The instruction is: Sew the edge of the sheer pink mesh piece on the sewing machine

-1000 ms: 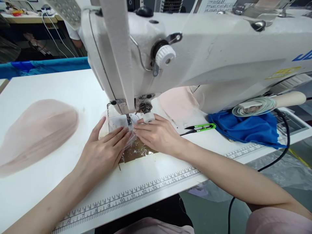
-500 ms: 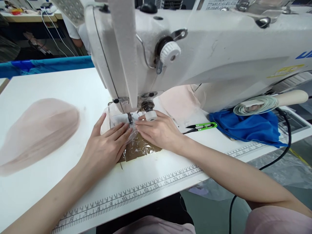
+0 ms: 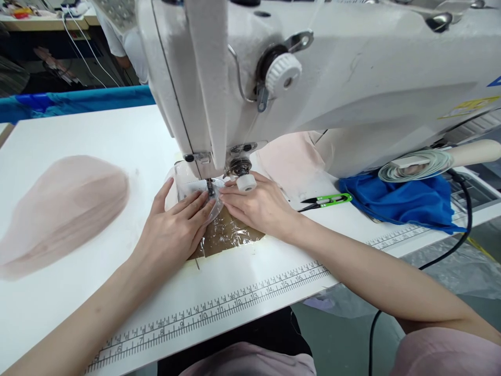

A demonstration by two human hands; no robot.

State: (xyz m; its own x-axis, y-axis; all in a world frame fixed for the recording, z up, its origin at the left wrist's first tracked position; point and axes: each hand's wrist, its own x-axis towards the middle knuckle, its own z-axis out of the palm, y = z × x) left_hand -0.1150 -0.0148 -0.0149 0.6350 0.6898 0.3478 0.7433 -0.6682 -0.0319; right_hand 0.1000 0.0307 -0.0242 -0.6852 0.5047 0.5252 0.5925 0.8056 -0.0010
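Observation:
Under the presser foot [image 3: 210, 188] of a white sewing machine [image 3: 344, 68] lies a piece of sheer, pale fabric [image 3: 214, 211] with a curved edge. My left hand [image 3: 174, 222] rests flat on it left of the foot, thumb spread away and fingertips close to the needle area. From the right, my right hand [image 3: 260, 202] lies on the fabric, its fingers stretched toward the foot and partly hidden behind a white knob [image 3: 246, 183]. Beneath both hands is a brown plate covered in shiny clear film [image 3: 230, 235].
A sheer pinkish fabric piece [image 3: 70, 209] lies left. Right of the needle are pink fabric [image 3: 291, 156], green-handled thread snips [image 3: 329, 200], blue cloth [image 3: 403, 203] and a coil of pale cord [image 3: 415, 164]. A printed ruler [image 3: 219, 310] runs along the table's front edge. Another person's sleeve [image 3: 135, 55] shows behind.
The view has shifted slightly, so the machine appears a little higher and further right. Both hands stay on the fabric beside the presser foot, with hardly any visible movement.

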